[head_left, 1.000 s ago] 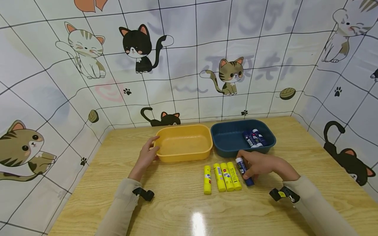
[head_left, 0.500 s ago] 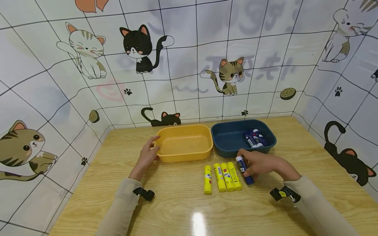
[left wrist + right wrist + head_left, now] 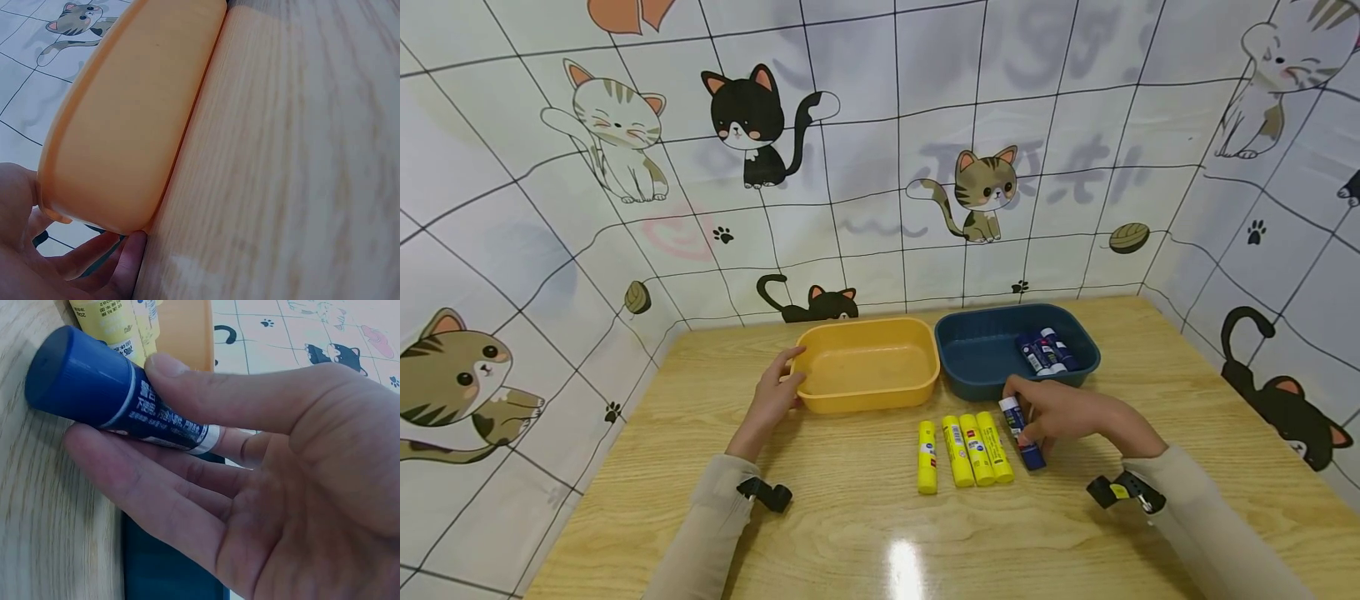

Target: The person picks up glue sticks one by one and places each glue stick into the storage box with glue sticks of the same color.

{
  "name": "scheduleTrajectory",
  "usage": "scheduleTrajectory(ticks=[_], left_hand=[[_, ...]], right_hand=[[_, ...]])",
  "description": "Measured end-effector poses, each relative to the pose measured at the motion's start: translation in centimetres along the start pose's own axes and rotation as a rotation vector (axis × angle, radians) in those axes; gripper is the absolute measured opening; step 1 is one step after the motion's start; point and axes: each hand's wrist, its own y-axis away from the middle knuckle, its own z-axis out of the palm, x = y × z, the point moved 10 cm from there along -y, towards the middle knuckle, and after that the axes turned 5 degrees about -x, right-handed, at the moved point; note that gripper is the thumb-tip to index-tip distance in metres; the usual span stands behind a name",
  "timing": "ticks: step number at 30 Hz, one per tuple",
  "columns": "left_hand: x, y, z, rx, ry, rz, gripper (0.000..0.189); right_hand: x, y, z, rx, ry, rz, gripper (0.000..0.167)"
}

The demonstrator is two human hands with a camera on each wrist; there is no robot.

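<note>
In the head view my right hand (image 3: 1063, 412) pinches a dark blue glue stick (image 3: 1017, 419) with a white end, in front of the blue bin. The right wrist view shows the blue glue stick (image 3: 156, 412) between thumb and fingers, its blue end close to the table. My left hand (image 3: 771, 396) holds the left end of a yellow bin (image 3: 868, 400); in the left wrist view its thumb is at the rim and the fingers are against the wall of the yellow bin (image 3: 131, 131). Several yellow glue sticks (image 3: 976, 450) lie left of the right hand, one of them apart.
The dark blue bin (image 3: 977, 387) stands against the yellow bin's right end, with several blue glue sticks (image 3: 1047, 354) inside at its right. Both rest on a wooden table (image 3: 835, 517), near a wall covering (image 3: 865, 208) printed with cats.
The blue glue stick in my right hand has shifted slightly away from me. My left hand, both bins and the yellow glue sticks look the same.
</note>
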Motion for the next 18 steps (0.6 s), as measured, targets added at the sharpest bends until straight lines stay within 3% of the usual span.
scheduleTrajectory(ticks=[10, 18], left_hand=[[0.03, -0.13, -0.08, 0.008, -0.005, 0.008, 0.050], [-0.08, -0.07, -0.03, 0.000, 0.000, 0.006, 0.050]], right_hand=[[-0.44, 0.24, -0.37, 0.019, 0.064, -0.012, 0.053], [-0.59, 0.27, -0.38, 0.006, 0.043, -0.033, 0.044]])
